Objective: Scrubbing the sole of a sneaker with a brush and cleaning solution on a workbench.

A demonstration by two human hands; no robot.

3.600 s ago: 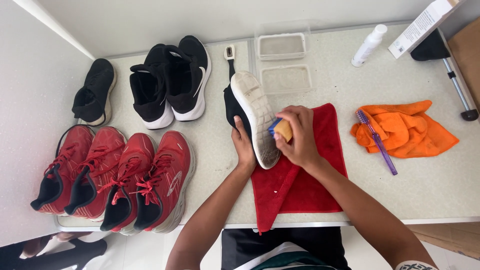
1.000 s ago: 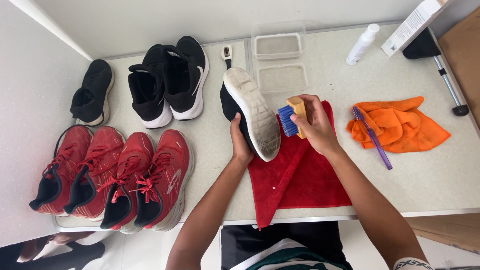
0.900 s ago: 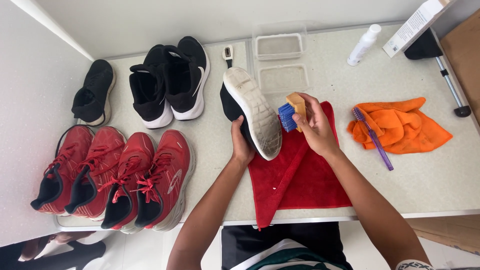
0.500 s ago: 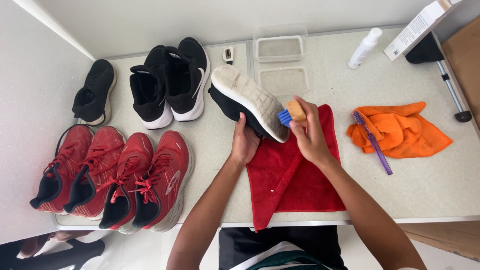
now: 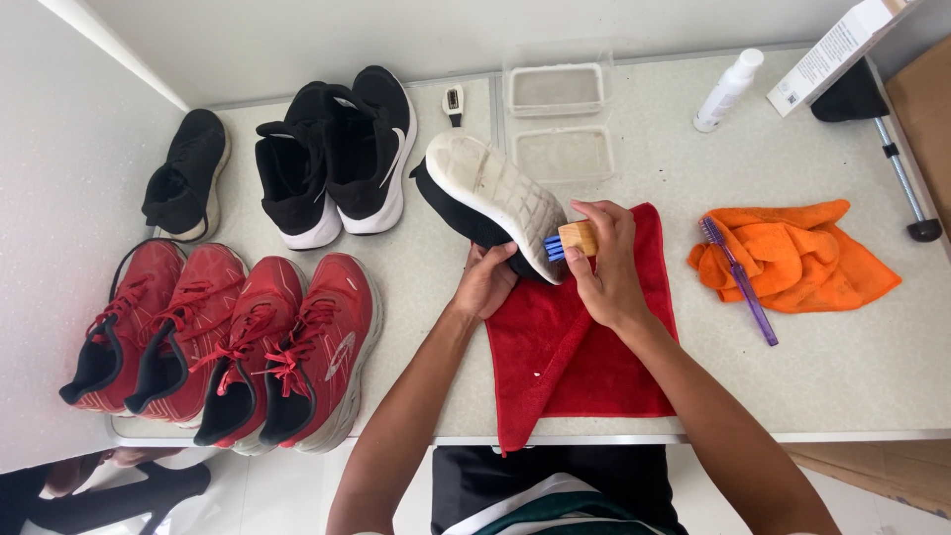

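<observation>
lone black shoe (image 5: 186,174): far left on desk (image 5: 852,357), upright, apart from the rest, no brush near it.
red shoes (image 5: 223,342): four in a row, near left, touching side by side, laces tied, toes toward near edge.
black pair (image 5: 337,159): far side, right of lone black shoe, white soles, standing side by side, not in hand.
small dark item (image 5: 454,103): far, between black pair and trays, too small to tell kind.
black shoe with pale sole (image 5: 490,198): centre, tipped sole-up, heel end over red cloth, toe end pointing far left; grey marks visible along sole, so likely partway through scrubbing, not finished.
left hand (image 5: 485,282): clenched round heel end of upturned shoe from beneath, steadying it.
red cloth (image 5: 580,347): spread flat under the work, near corner hanging over desk edge.
brush (image 5: 567,241): small, wooden back, blue bristles, bristles touching heel end of sole.
right hand (image 5: 606,263): grasping brush, fingers wrapped over wooden back, pressed to sole.
clear trays (image 5: 557,119): two, far centre, one behind the other, cloudy contents, cannot tell what.
white bottle (image 5: 728,89): far right, lying tilted, capped.
orange cloth (image 5: 792,253): right, crumpled, well apart from hands.
purple toothbrush (image 5: 738,280): lying across orange cloth, untouched.
progress: one shoe under brush, sole half-clean at best by look; the others not being worked, cleaned or not cannot tell.
</observation>
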